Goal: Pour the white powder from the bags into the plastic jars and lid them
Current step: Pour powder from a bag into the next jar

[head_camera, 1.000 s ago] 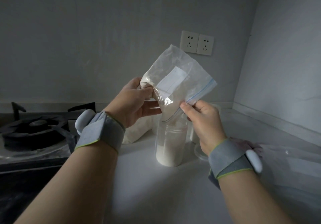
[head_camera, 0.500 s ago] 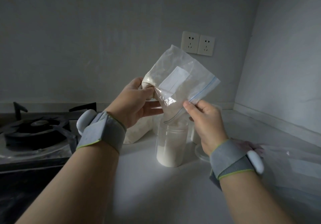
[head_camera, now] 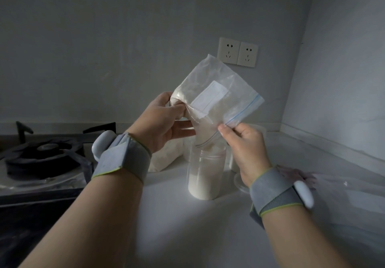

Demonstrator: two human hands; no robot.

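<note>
A clear zip-top plastic bag [head_camera: 214, 93], marked with a white label and a blue seal strip, is held tilted above the pale countertop [head_camera: 187, 236]; its lower corner is lowered into the open mouth of a clear cylindrical plastic jar [head_camera: 205, 176], and white powder is seen inside the bag and along that corner. The bag's powder-filled upper left end is gripped by the left hand [head_camera: 162, 122], the thumb and fingers being curled round the bunched plastic; the edge by the blue strip is pinched by the right hand [head_camera: 245, 145] between thumb and forefinger, the remaining fingers being curled in. The jar is stood upright on the countertop between the two wrists, with its lower part filled with white powder; no lid is fitted on it. A second bag of white powder [head_camera: 166, 159] is laid on the countertop behind the left wrist, just beside the jar; a clear round lid [head_camera: 239, 182] is partly hidden by the right wrist. Grey wristbands are worn on both wrists. A black gas burner [head_camera: 41, 155] is seen at the left; a pair of white wall sockets [head_camera: 237, 52] is mounted above the bag.
</note>
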